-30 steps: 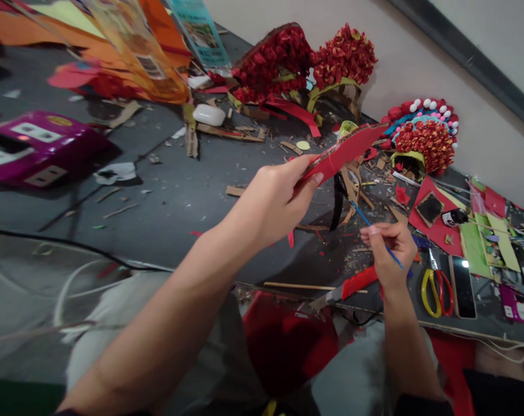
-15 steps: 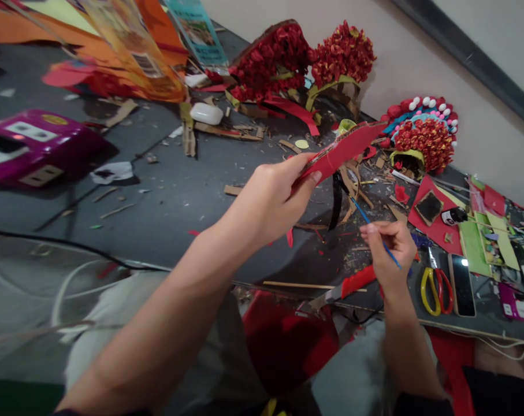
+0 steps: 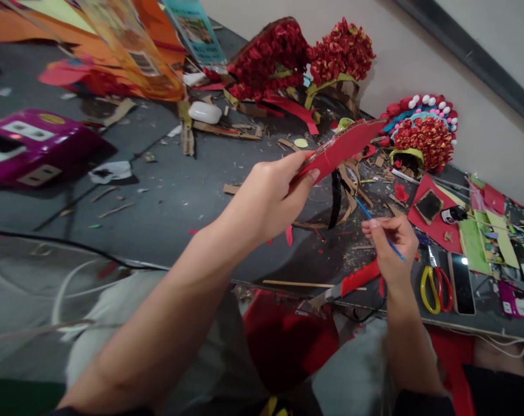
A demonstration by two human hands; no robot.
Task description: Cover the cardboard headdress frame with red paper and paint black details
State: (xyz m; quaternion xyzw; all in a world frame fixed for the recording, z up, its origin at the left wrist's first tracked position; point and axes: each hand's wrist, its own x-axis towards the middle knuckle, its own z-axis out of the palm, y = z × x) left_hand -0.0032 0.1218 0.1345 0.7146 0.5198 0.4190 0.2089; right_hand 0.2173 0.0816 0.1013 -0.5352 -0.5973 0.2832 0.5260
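Head: blue stick, tip indistinct

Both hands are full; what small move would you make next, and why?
I'd probably raise the right hand slightly, bringing the upper end of the thin blue stick towards the red piece: the left hand holds that piece raised, and the stick looks apart from it.

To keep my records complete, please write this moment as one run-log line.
left hand: holds red cardboard piece | right hand: holds thin blue stick | scissors: beside phone
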